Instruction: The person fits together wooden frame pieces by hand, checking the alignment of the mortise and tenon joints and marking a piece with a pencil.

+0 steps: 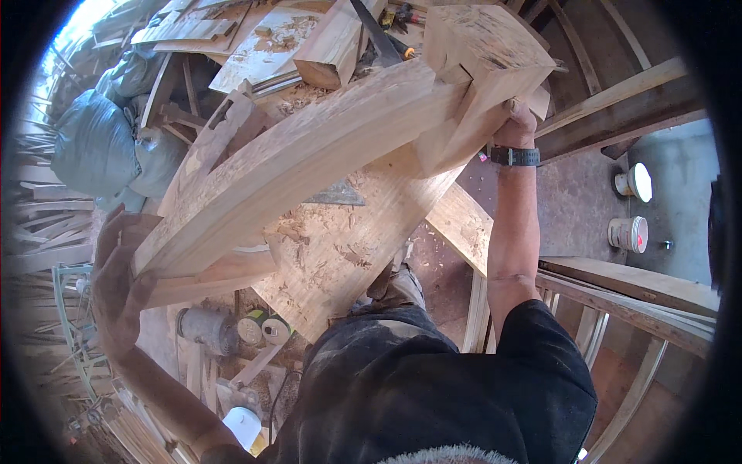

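Observation:
A thick curved wooden beam slants across the view above the workbench, from the lower left to the upper right. Its far right end meets a chunky square wooden block, whose end grain is dark and rough. My left hand is closed round the beam's near left end, partly in shadow. At the other end my right hand, with a dark watch on the wrist, grips the side of the block; most of its fingers are hidden behind the wood. A second shorter wooden piece shows beneath the beam's left end.
Wood shavings lie over the bench. Behind stand a squared timber and a handsaw. Stuffed sacks and stacked wood strips are at left. Wooden frames and two white buckets are at right.

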### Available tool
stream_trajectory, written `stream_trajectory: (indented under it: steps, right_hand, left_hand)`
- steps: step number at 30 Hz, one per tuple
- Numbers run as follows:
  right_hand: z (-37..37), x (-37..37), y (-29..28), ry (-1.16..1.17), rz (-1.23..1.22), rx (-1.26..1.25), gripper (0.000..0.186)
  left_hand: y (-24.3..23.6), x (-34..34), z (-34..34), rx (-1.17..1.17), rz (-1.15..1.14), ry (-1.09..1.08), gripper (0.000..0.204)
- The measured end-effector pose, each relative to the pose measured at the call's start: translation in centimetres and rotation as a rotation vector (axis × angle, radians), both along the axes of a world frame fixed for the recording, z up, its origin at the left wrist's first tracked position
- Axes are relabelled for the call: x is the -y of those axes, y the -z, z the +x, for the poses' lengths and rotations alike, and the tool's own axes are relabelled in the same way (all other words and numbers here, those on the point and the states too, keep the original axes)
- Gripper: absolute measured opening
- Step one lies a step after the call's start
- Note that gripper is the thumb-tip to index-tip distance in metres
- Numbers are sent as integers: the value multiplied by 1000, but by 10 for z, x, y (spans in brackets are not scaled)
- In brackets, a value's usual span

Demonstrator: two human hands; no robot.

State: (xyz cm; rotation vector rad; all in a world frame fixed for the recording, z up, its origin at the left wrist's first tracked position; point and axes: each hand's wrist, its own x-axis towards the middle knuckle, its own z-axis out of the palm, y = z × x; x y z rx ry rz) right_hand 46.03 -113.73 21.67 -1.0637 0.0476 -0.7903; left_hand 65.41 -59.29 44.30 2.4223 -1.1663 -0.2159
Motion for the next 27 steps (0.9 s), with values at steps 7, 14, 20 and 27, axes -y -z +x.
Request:
stream_trajectory:
  steps: [7,14,20,27]
  right_hand:
    - [-2,8,-1,21,-37,-144,99]
    - [10,7,3,12,-21,-206,97]
    - [14,-9,-13,26,-70,-152,96]
    - [13,0,-9,0,-58,-193,98]
  left_hand:
    - [6,-5,4,7,-45,3,59]
    - [-8,0,-11,67,5,23,59]
    - [2,-4,-8,60,-37,-16,59]
    - [0,8,-6,209,61,20,69]
